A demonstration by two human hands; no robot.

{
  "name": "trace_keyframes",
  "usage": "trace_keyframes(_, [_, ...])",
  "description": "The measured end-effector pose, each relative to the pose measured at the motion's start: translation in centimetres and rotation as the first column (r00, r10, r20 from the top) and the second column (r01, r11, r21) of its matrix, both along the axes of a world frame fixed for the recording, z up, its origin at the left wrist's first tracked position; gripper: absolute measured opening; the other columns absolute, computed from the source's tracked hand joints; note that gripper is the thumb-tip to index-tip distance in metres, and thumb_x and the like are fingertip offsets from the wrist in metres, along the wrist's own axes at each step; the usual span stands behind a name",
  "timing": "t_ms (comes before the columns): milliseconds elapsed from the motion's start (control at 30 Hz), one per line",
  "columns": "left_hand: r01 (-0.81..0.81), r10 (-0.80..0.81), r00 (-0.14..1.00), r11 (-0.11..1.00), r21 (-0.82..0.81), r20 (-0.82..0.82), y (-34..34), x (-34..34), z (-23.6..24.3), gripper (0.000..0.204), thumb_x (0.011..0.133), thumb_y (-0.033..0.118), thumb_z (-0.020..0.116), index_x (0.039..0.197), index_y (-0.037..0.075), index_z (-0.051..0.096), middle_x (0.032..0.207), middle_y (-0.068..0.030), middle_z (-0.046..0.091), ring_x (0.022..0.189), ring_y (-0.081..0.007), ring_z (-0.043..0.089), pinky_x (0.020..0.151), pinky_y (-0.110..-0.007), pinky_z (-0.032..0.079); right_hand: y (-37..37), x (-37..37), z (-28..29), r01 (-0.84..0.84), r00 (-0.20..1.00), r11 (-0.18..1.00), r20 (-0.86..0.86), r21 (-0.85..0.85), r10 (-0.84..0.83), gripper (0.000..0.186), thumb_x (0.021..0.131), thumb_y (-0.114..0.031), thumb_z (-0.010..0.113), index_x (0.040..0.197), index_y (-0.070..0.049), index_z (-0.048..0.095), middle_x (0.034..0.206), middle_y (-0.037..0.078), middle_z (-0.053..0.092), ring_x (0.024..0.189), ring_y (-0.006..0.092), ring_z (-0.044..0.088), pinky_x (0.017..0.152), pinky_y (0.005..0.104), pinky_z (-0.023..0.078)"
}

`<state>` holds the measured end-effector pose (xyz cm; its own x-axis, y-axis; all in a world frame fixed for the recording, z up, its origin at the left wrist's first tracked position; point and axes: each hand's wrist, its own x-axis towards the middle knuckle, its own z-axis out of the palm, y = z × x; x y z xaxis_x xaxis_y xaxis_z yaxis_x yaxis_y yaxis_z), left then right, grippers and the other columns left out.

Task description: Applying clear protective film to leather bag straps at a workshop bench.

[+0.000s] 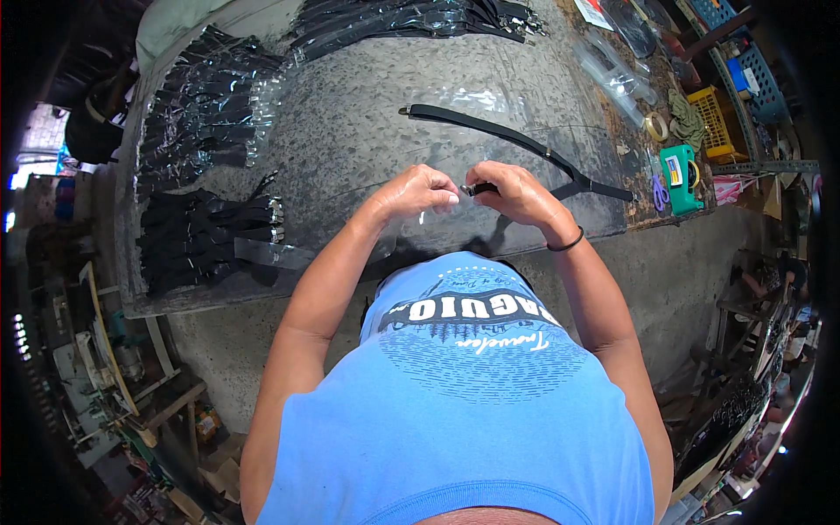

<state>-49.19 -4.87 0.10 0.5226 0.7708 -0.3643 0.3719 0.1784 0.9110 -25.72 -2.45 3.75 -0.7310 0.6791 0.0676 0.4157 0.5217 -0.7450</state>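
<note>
Black suspenders lie across the table in front of me, their straps joining in a Y at the right. A metal clip shows at the far strap end. My right hand is closed on a black strap end with a metal clip poking out toward the left. Close beside it, my left hand has thumb and fingers pinched together. A small shiny, clear bit shows just below those fingers; whether they hold it I cannot tell.
Bundles of black suspenders, some in clear plastic, lie at the left and at the back of the grey table. On the right are a green tape dispenser, purple scissors, a tape roll and a yellow basket.
</note>
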Motion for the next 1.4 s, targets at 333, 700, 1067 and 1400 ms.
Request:
trace_keyframes(333, [-0.037,0.055,0.989,0.991,-0.126,0.140,-0.2,-0.4,-0.8,0.027,0.091,0.019,0.067,0.104,-0.005,0.070,0.087,-0.0091,0.072,0.080,-0.0153,0.069,0.075,-0.030,0.056,0.8,0.4,0.4,-0.017,1.000,0.947,0.000,-0.320,0.018,0.021,0.077,-0.001,0.069,0.097,-0.003,0.063,0.087,0.011,0.065,0.084,0.0267,0.065,0.073,0.0365,0.050])
trace_keyframes(700, [-0.068,0.089,0.981,0.990,-0.125,0.171,-0.1,-0.1,-1.8,0.029,0.091,0.020,0.069,0.108,-0.003,0.069,0.090,-0.0083,0.072,0.081,-0.0146,0.069,0.071,-0.029,0.054,0.9,-0.4,-0.7,-0.022,0.999,0.985,0.043,-0.170,0.030,0.025,0.078,-0.006,0.073,0.102,-0.008,0.067,0.094,0.011,0.057,0.093,0.0302,0.059,0.079,0.0384,0.048])
trace_keyframes(1067, [-0.183,0.252,0.930,0.949,-0.257,0.267,-0.9,-0.7,-2.6,0.029,0.091,0.023,0.070,0.105,-0.002,0.069,0.089,-0.0082,0.071,0.078,-0.0145,0.067,0.068,-0.028,0.053,1.8,1.5,-2.1,0.063,0.996,0.796,-0.007,-0.602,-0.084,0.022,0.091,-0.015,0.064,0.108,-0.001,0.063,0.091,0.006,0.064,0.083,0.0125,0.057,0.075,0.0303,0.048])
trace_keyframes(1400, [-0.165,0.211,0.964,0.952,-0.257,0.162,-1.3,0.9,-2.3,0.029,0.090,0.022,0.070,0.108,0.000,0.069,0.088,-0.0058,0.070,0.077,-0.0134,0.067,0.066,-0.026,0.050,0.6,0.8,-3.5,0.016,1.000,0.880,0.009,-0.475,-0.013,0.017,0.090,-0.008,0.065,0.105,-0.001,0.061,0.083,0.003,0.061,0.078,0.0102,0.056,0.069,0.0292,0.047])
